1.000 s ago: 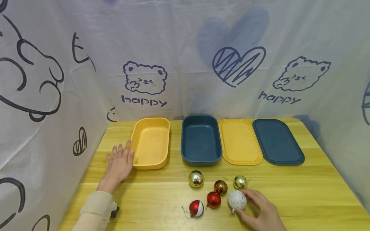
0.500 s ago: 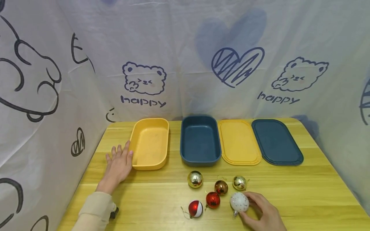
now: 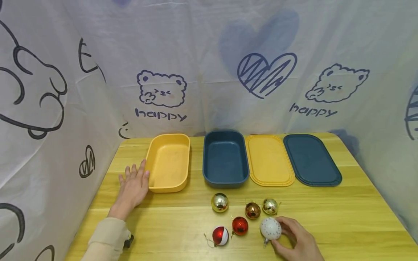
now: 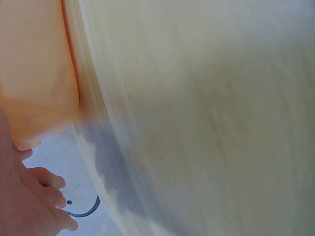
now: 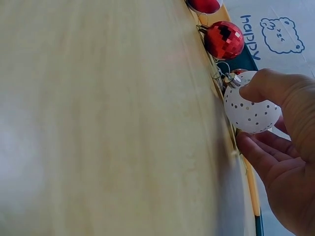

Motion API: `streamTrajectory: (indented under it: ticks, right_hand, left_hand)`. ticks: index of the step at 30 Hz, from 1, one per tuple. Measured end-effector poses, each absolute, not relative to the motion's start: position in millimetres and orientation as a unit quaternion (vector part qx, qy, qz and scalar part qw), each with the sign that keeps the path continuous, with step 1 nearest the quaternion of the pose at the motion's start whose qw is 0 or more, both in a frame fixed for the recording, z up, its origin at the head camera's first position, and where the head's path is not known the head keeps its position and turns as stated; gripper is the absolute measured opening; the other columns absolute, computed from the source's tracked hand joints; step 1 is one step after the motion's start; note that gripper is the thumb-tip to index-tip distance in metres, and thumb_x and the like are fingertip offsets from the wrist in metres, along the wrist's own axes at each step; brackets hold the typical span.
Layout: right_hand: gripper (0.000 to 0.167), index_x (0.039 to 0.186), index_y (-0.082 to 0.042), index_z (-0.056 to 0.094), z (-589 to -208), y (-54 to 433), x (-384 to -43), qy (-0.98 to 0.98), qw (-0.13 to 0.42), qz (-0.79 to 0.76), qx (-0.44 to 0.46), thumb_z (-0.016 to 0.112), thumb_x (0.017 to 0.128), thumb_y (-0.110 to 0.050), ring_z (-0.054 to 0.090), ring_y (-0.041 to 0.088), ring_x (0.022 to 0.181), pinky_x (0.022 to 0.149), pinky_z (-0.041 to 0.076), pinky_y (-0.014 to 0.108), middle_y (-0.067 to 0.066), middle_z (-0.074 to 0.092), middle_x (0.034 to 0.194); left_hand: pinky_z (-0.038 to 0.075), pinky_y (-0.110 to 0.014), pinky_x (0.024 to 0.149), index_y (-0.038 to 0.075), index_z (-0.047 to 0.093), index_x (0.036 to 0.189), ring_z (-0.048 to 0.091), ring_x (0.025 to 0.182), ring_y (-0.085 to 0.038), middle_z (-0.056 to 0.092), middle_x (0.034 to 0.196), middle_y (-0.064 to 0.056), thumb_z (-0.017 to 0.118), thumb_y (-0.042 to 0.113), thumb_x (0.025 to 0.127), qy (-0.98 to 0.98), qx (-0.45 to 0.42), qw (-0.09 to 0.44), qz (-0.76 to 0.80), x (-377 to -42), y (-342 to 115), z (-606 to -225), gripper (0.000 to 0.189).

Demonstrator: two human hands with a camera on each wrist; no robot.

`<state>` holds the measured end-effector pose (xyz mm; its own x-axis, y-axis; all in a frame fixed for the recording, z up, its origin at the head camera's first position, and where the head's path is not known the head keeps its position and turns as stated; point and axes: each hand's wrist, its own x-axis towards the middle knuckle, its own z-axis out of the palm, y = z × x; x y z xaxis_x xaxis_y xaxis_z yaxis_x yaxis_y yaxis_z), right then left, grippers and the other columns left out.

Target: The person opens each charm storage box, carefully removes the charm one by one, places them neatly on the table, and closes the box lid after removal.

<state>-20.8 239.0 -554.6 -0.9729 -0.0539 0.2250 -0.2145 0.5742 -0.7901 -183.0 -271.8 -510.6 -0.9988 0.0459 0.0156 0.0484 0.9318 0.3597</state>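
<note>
In the head view, my right hand (image 3: 298, 239) pinches a white speckled Christmas bauble (image 3: 270, 228) between thumb and fingers, low over the table or on it; I cannot tell which. The right wrist view shows the thumb on this dotted white bauble (image 5: 252, 105), near its silver cap. My left hand (image 3: 132, 188) lies beside the yellow box (image 3: 168, 163) with fingers spread, the thumb and index finger at its left wall. Around the white bauble lie a brown bauble (image 3: 253, 210), a small gold one (image 3: 270, 206), a red one (image 3: 240, 226) and a red-and-white one (image 3: 220, 236).
A larger gold bauble (image 3: 220, 202) sits in front of the dark blue box (image 3: 225, 179). To the right of that box a yellow lid (image 3: 271, 159) and a dark blue lid (image 3: 311, 159) lie flat. A printed cloth (image 3: 209, 90) hangs behind the wooden table (image 3: 176, 224).
The white bauble has shifted slightly to the right in my right hand and turned a little. The brown bauble has rolled a bit to the right, closer to the small gold one. My left hand stays put.
</note>
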Motion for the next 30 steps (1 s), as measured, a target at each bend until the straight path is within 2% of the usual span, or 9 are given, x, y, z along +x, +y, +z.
streamTrajectory:
  ticks: [18,30]
  right_hand:
    - [0.065,0.129,-0.013,0.067,-549.7,238.8,-19.5,-0.885,0.075,0.453,0.069,0.094,0.071,0.001,0.067,-0.007,0.104,0.086,0.062,0.022,0.001,0.069,0.119]
    - [0.067,0.127,-0.012,0.067,-549.1,241.8,-21.0,-0.889,0.098,0.435,0.102,0.095,0.068,0.002,0.066,-0.006,0.103,0.085,0.063,0.023,-0.003,0.069,0.119]
  left_hand:
    - [0.001,-0.085,0.117,0.011,0.008,0.171,0.004,0.155,-0.066,0.015,0.166,-0.044,0.011,0.047,0.115,-0.983,-0.021,-0.003,-0.182,-183.5,-272.2,-506.9,0.067]
    - [0.0,-0.085,0.117,0.01,0.009,0.171,0.003,0.154,-0.067,0.015,0.165,-0.044,0.012,0.046,0.115,-0.982,-0.023,-0.002,-0.188,-182.5,-271.6,-505.9,0.066]
